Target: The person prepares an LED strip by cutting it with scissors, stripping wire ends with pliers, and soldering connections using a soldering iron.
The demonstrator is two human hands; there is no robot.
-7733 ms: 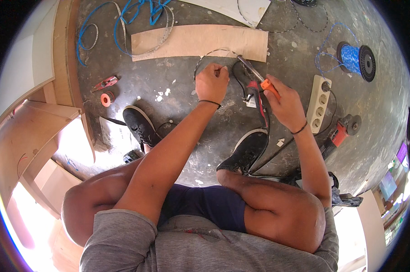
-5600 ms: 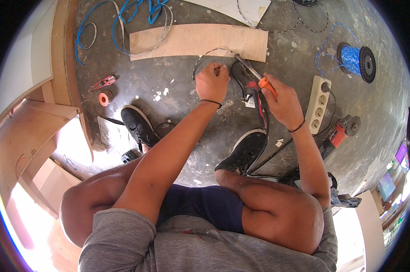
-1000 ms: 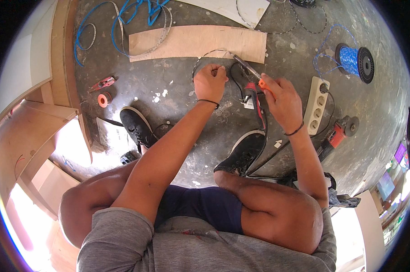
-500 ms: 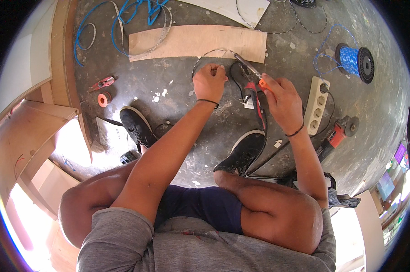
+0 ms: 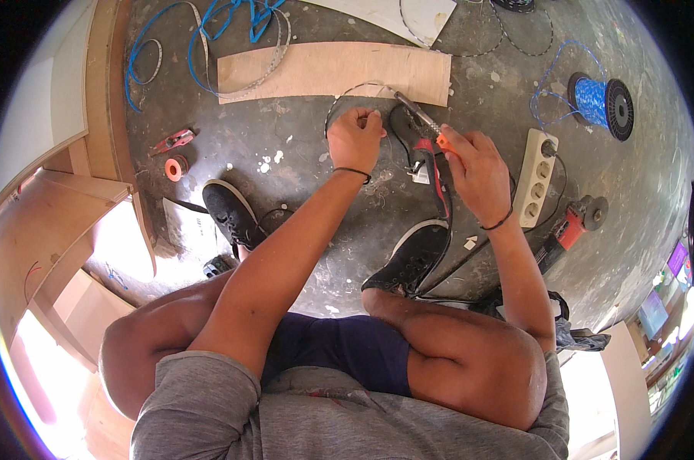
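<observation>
My right hand [image 5: 479,175] grips the orange handle of a soldering iron [image 5: 422,115], its metal shaft slanting up and left over the near edge of a plywood strip [image 5: 286,70]. My left hand [image 5: 355,139] is closed with the fingertips pinched. From it a thin black-and-white cord [image 5: 347,93] arcs up over the plywood to the iron's tip. Whether tip and cord touch is too small to tell. A small reddish bit shows at my left fingertips. Between my hands, a red-and-black tool [image 5: 433,176] with a cable lies on the floor.
To the right are a white power strip [image 5: 537,172] with a plug in it, a blue cord spool [image 5: 592,100] and a red angle grinder [image 5: 569,230]. Red-handled pliers [image 5: 174,141] and a small orange spool [image 5: 177,168] lie left. Blue cord [image 5: 197,54] loops across the plywood's left end.
The soldering iron and my right hand have shifted very slightly. My left hand and the cord look almost the same.
</observation>
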